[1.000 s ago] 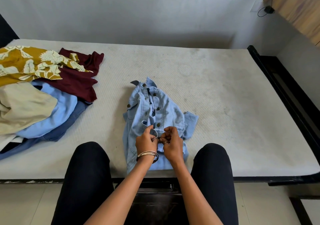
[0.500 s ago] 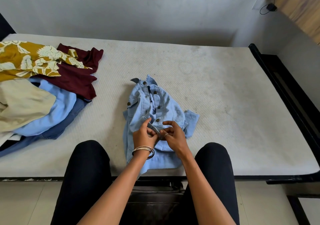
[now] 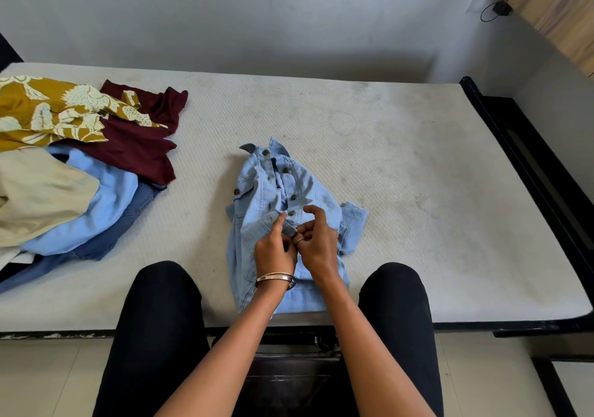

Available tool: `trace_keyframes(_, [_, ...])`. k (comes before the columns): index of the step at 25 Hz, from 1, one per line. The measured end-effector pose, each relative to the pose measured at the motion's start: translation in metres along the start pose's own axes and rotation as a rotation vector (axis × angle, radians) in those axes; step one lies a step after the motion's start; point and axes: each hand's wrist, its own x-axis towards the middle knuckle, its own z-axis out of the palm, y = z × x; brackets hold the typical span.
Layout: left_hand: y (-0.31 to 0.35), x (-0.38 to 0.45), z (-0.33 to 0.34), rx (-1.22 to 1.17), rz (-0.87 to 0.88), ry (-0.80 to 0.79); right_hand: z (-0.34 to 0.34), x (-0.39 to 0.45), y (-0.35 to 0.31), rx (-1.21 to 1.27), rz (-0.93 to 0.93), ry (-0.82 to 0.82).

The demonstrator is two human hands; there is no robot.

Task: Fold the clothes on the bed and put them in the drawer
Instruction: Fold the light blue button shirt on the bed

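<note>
Both hands — left hand [image 3: 274, 249], right hand [image 3: 316, 243] — pinching crumpled pale denim shirt [image 3: 273, 191] placket.

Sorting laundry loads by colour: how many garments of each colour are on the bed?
Light blue: 2, denim shirt, shirt in pile
Mustard print: 1
Maroon: 1
Beige: 1
Dark blue: 1
Total: 6
</note>
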Motion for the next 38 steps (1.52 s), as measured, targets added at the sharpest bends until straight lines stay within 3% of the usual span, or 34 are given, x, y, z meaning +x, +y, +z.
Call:
trace_keyframes(10, [0.002,0.002,-0.012,-0.129,-0.093,0.161,0.001,0.003,0.013,0.169,-0.017,-0.077])
trace_keyframes(13, [-0.003,0.006,-0.013,-0.038,0.055,0.033,-0.003,0.006,0.016,0.211,0.048,-0.106])
trace_keyframes(16, [0.001,0.011,-0.014,0.202,0.243,-0.019,-0.003,0.007,0.012,0.278,0.133,-0.08])
trace_keyframes(22, [-0.002,0.013,0.001,0.136,0.271,0.012,-0.001,0.008,0.006,0.348,0.225,0.011])
trace_keyframes(24, [0.006,0.013,-0.002,-0.03,0.066,-0.006,-0.005,0.011,0.006,0.407,0.262,0.0])
trace_keyframes(27, [0.023,0.029,-0.002,-0.266,-0.441,-0.067,-0.011,0.017,0.008,0.403,0.297,-0.019])
trace_keyframes(31, [0.023,0.055,-0.003,-0.468,-0.925,-0.277,-0.016,0.016,0.013,0.225,0.138,-0.133])
trace_keyframes(35, [0.015,0.061,-0.015,-0.452,-1.034,-0.554,-0.02,0.019,0.006,-0.024,-0.002,-0.255])
trace_keyframes(38, [0.011,0.057,-0.013,-0.522,-1.053,-0.496,-0.014,0.02,0.002,-0.151,0.006,-0.255])
